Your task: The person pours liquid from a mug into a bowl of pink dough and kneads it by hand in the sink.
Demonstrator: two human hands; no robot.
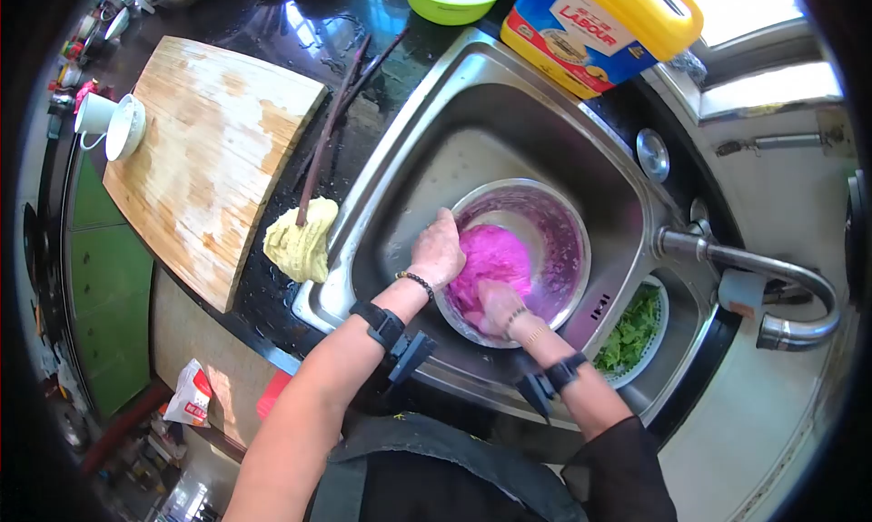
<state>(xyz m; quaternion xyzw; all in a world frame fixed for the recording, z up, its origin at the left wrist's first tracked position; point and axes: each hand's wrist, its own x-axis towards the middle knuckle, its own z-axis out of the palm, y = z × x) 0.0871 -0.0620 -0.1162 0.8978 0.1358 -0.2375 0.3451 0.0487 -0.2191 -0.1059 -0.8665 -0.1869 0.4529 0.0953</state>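
Observation:
A round metal bowl (581, 240) sits in the large sink basin, its inner wall smeared with pink bits. Inside it lies a bright pink, soft-looking mass (495, 254). My left hand (438, 249) is at the bowl's left rim, its fingers curled at the edge of the pink mass. Lower in the bowl, my right hand (500, 308) presses against the same mass, its fingertips partly hidden by it. Whether either hand grips the mass firmly is hard to make out.
Left of the sink are a yellow cloth (300, 240), dark sticks (322, 149) and a wooden board (213, 159) with cups. A faucet (754, 260), a yellow jug (590, 31), a green bowl (454, 11) and leafy greens (633, 331) surround the basin.

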